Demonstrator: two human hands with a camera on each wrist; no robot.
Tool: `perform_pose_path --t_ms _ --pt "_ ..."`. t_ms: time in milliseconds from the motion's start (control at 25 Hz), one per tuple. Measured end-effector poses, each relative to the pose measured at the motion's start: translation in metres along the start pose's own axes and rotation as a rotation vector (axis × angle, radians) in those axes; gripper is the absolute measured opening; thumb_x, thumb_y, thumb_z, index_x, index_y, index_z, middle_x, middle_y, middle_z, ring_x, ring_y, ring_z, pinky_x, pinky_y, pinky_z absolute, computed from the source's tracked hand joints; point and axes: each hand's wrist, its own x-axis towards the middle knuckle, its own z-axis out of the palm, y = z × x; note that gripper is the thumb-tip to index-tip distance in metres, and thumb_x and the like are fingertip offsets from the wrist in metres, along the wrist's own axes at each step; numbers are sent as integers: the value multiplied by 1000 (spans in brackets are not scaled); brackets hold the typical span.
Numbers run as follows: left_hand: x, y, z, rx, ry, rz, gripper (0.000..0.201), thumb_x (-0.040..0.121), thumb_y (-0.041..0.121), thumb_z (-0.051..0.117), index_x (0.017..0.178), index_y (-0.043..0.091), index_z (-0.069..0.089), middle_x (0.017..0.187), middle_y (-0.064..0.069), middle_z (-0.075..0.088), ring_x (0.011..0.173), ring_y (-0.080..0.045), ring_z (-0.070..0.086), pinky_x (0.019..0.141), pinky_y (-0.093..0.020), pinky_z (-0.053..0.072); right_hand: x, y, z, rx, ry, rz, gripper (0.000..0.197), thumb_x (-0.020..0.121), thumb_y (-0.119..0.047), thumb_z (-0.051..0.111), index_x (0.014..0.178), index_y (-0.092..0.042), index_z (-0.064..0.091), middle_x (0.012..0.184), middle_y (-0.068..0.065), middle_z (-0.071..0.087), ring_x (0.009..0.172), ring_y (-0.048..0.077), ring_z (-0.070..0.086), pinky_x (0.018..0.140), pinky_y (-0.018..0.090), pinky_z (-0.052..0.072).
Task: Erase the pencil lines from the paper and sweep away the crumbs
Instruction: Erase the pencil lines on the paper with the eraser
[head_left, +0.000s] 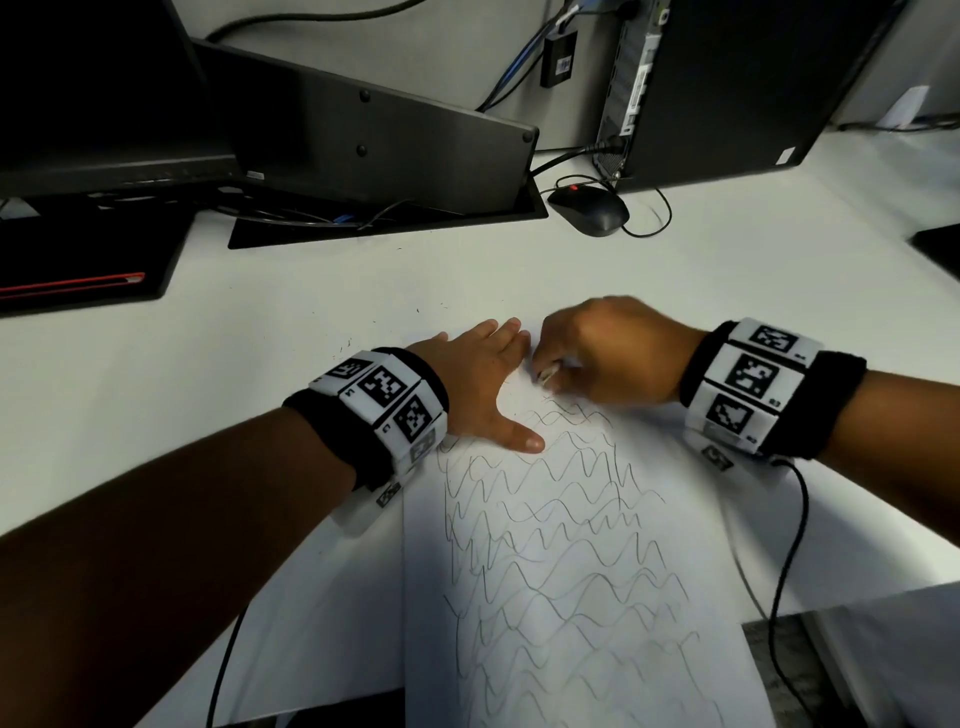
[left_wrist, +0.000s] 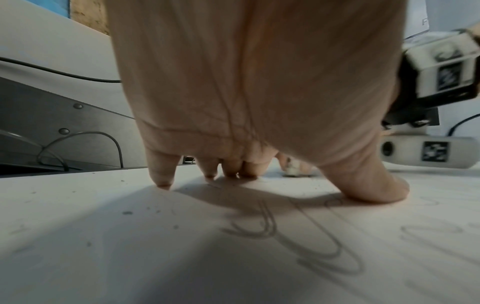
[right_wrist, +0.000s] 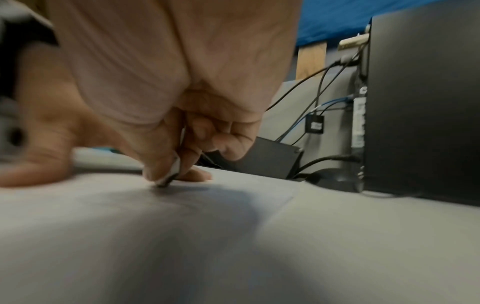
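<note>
A white sheet of paper (head_left: 571, 597) covered with wavy pencil lines (head_left: 545, 519) lies on the white desk. My left hand (head_left: 483, 384) lies flat on the sheet's far left corner, fingers straight and thumb spread, pressing it down. In the left wrist view the left fingertips (left_wrist: 163, 181) touch the surface. My right hand (head_left: 597, 353) pinches a small white eraser (head_left: 548, 373) and holds its tip on the paper at the top of the lines. The right wrist view shows the eraser (right_wrist: 170, 174) between thumb and fingers, touching the paper (right_wrist: 182, 236). Dark crumbs (left_wrist: 127, 212) dot the surface.
A black mouse (head_left: 589, 210) with its cable sits beyond the paper. A black computer tower (head_left: 737, 88) stands at the back right, monitors (head_left: 104, 88) and a cable tray (head_left: 384, 218) at the back left. The desk's near edge (head_left: 337, 706) runs under the paper.
</note>
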Motion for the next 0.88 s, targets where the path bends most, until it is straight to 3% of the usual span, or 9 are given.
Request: perform_pose_path --t_ms 80,240,360,520,640,880 --pt "0 -1 0 -26 1 4 118 75 79 56 159 24 -7 165 5 -15 152 -13 -10 123 -49 8 -3 -9 3 64 -95 -72 17 87 -29 64 101 -32 72 105 -14 67 96 10 61 78 27 46" --pt "0 -1 1 8 -8 -1 119 76 81 53 159 22 -9 165 5 -17 152 -13 -11 123 -49 8 3 6 -7 -38 18 37 20 85 -27 62 102 -34 70 105 -12 65 98 16 62 76 27 43" --pt "0 -2 1 -37 -6 5 116 75 80 56 159 26 -4 165 6 -16 152 -12 -11 123 -48 6 2 -7 4 43 -52 -89 18 86 -27 64 102 -33 71 109 -14 66 100 12 62 80 30 48" --pt "2 -3 1 -17 -5 7 118 74 81 55 159 26 -8 165 6 -15 152 -13 -10 123 -49 7 5 0 -5 -22 21 -8 19 86 -28 64 102 -35 71 106 -14 66 99 13 62 77 25 43" --pt "1 -4 2 -45 -8 13 118 73 80 57 159 27 -4 165 5 -15 152 -13 -10 123 -49 7 1 -9 1 62 -63 -89 18 85 -27 67 102 -32 72 109 -16 67 97 8 61 78 24 44" --pt "-2 0 0 27 -21 -9 119 76 81 52 158 20 -11 165 4 -18 152 -13 -12 123 -49 7 0 7 -5 -18 34 41 17 85 -29 64 100 -32 73 101 -13 66 94 13 61 72 22 35"
